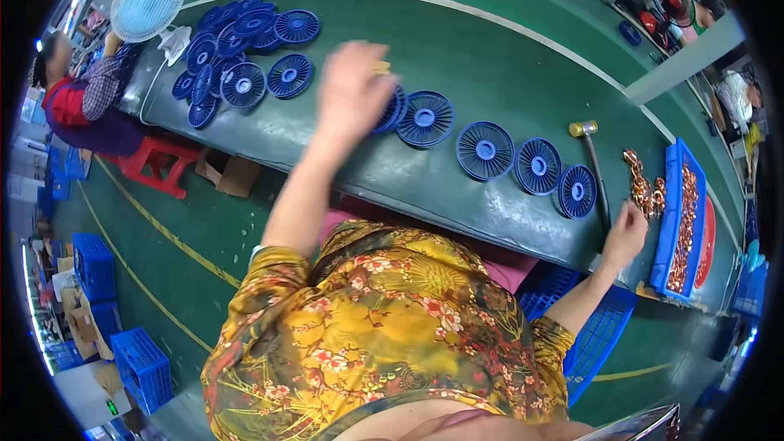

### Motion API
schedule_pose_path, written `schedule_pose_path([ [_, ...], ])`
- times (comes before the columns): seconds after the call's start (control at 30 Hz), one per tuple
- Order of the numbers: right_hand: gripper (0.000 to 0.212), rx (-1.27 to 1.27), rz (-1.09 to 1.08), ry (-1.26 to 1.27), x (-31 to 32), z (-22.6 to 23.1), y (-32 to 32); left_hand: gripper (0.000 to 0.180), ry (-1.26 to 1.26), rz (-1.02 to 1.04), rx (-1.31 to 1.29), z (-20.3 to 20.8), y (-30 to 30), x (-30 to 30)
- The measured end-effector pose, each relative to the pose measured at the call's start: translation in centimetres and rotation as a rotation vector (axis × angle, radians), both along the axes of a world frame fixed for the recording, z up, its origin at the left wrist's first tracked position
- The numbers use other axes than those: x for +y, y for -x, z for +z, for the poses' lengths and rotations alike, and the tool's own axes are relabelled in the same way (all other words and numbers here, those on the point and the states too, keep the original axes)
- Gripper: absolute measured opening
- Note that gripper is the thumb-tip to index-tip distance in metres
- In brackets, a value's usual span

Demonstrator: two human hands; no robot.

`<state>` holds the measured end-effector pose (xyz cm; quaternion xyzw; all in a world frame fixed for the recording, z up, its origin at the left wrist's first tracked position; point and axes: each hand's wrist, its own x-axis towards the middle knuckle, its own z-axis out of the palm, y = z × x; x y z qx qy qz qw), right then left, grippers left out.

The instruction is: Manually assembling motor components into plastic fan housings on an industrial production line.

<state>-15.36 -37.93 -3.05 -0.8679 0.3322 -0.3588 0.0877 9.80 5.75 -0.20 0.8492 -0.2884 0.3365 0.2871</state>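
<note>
The left hand point(353, 90), blurred, is resting loosely curled on a blue slotted fan grille point(390, 110) at twelve o'clock; the grip is unclear. The right hand point(625, 233), at three o'clock, is pinching copper parts point(645, 192). The grille looks light, stiff and brittle; its rim seems safest.

The left hand point(353, 90) is smeared by motion blur, so its fingers cannot be told apart, and it covers most of a round blue ribbed plastic fan grille point(394, 109) on the green conveyor belt point(490, 65). A small yellowish thing point(381, 68) at the fingertips is too blurred to identify. The right hand point(625, 234) curls at the belt's near edge; whether it grips anything cannot be told. The copper-coloured metal parts point(684, 229) in the blue tray point(665, 233) are too small to make out singly.
</note>
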Motion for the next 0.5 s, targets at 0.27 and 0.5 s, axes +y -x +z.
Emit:
schedule_pose_path([
  [0.27,0.014,-0.335,0.546,-0.029,11.7,4.3,-5.6,0.038,-0.290,0.500,0.312,-2.6,-3.6,13.1],
  [0.5,0.023,-0.412,0.722,0.266,16.4,6.7,-6.4,0.020,0.551,0.101,0.239,0.2,1.0,4.0],
])
